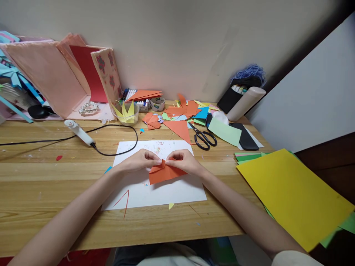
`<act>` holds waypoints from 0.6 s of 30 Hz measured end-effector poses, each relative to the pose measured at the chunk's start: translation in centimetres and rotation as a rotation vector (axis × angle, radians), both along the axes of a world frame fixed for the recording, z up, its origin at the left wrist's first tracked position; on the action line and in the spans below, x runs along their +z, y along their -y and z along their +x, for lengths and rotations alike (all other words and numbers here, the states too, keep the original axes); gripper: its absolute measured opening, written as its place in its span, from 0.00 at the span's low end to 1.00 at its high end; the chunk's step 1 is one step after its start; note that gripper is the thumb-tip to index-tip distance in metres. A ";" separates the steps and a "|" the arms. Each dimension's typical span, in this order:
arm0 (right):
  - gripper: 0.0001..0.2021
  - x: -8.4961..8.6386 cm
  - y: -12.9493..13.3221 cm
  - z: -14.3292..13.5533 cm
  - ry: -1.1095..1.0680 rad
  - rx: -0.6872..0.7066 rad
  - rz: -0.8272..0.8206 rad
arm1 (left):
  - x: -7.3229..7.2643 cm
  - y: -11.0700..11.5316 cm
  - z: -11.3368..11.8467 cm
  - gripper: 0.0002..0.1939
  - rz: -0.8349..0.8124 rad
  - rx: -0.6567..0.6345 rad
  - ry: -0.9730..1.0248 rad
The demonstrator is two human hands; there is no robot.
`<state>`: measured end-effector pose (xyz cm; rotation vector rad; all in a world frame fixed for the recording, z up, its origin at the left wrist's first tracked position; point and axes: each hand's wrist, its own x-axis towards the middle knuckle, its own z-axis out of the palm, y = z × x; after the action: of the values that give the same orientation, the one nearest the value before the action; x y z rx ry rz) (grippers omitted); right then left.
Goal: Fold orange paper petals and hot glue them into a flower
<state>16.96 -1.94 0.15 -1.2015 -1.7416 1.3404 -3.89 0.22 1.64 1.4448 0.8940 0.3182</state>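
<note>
Over a white sheet of paper (183,192) in the middle of the wooden table, both hands hold a folded piece of orange paper (165,176). My left hand (144,159) pinches its upper left edge between thumb and fingers. On the other side, my right hand (184,161) grips the upper right part, its thumb close to the left thumb near a small raised fold. Some of the fingers lie behind the paper. Black-handled scissors (203,138) lie beyond the right hand, beside an orange triangle of paper (179,130).
A white device (80,132) with a black cable lies at the left. Behind are a clear bowl (129,117), tape roll (157,103), paper scraps and a black phone (246,137). Yellow sheets (294,195) overhang the right edge. A pink box (50,74) stands back left.
</note>
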 end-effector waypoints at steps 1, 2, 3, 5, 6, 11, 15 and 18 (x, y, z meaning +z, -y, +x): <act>0.10 0.0 0.0 0.0 0.012 -0.005 0.015 | 0.1 0.0 0.1 0.15 0.010 0.019 -0.011; 0.10 0.0 0.0 0.0 0.025 -0.010 0.027 | 0.1 0.1 0.1 0.15 0.014 0.035 -0.024; 0.10 0.0 0.1 0.0 0.038 -0.012 0.034 | 0.2 0.1 0.2 0.14 0.014 0.047 -0.035; 0.10 0.1 0.2 -0.1 0.055 -0.012 0.043 | 0.1 0.2 0.3 0.14 0.002 0.062 -0.053; 0.10 0.1 0.2 -0.1 0.058 -0.009 0.044 | 0.1 0.2 0.3 0.14 -0.006 0.067 -0.057; 0.10 0.1 0.1 -0.2 0.031 0.031 0.010 | -0.1 0.1 0.1 0.12 -0.051 0.052 -0.003; 0.10 0.1 0.0 -0.1 -0.021 0.039 -0.036 | 0.0 0.0 -0.2 0.13 -0.091 0.001 0.070; 0.10 0.1 -0.1 0.0 -0.063 0.029 -0.063 | 0.1 0.0 -0.2 0.15 -0.086 -0.029 0.103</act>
<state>16.97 -1.86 0.26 -1.1592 -1.6900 1.4444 -4.08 0.27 1.70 1.3486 0.7937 0.3255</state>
